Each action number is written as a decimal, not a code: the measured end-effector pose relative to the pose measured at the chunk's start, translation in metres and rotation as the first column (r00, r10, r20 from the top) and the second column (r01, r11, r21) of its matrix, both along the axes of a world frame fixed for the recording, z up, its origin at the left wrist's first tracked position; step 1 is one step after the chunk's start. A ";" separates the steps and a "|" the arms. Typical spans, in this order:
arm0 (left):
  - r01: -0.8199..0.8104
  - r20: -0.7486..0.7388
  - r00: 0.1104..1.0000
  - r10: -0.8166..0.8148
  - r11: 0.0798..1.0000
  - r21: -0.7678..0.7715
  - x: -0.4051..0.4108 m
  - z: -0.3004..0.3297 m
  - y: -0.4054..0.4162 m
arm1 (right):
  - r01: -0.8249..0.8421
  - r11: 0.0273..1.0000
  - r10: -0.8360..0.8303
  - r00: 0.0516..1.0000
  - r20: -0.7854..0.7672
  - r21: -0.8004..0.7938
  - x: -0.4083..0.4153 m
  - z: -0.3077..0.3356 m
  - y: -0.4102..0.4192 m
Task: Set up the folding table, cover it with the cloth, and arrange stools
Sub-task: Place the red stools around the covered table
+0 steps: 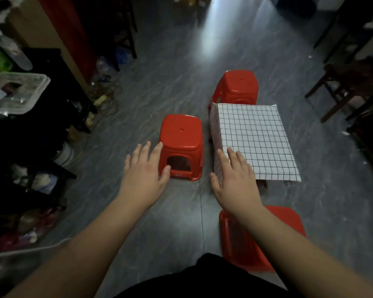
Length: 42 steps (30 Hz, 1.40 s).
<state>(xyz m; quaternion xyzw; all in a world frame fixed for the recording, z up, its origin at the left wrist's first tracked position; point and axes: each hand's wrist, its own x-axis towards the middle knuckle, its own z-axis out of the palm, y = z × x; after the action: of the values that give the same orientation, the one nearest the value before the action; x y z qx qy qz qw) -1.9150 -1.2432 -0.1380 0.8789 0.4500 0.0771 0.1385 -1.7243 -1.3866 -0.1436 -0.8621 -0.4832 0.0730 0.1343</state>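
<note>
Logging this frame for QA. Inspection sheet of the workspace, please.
Surface: grey floor, light glare at the far end.
Job's things: low table under the checked cloth; three red stools: left stool, far stool, near stool partly hidden by the right arm.
Clutter: clear plastic tub on the dark shelving at left.
Hands: left hand and right hand open, fingers spread, holding nothing.
Cables: tangled cords by the wall.
Surroundings: dark wooden chair at right.

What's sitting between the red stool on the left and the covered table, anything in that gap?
Nothing: in the head view only a narrow strip of bare grey floor separates the left red stool from the checked cloth hanging down the table's side.
</note>
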 end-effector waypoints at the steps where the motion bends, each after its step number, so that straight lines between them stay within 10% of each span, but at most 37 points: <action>1: 0.012 0.004 1.000 -0.012 1.000 -0.007 0.002 -0.001 0.014 | 0.027 1.000 -0.027 1.000 -0.003 -0.011 -0.001 -0.001 0.007; 27: 0.572 -0.080 0.813 -0.577 0.817 -0.074 0.220 -0.083 0.440 | 0.545 0.824 -0.565 0.810 -0.157 -0.157 0.092 -0.100 0.326; 42: 0.922 -0.097 0.194 -0.976 0.215 -0.321 0.337 -0.188 0.604 | 0.859 0.291 -0.949 0.202 -0.243 -0.422 0.033 -0.182 0.520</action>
<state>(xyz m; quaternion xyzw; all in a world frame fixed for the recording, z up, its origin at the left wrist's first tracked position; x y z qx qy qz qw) -1.5779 -0.6394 -0.3264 0.9499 -0.1721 -0.1935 0.1751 -1.6908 -0.8662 -0.3258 -0.9429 0.1732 0.2242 0.1749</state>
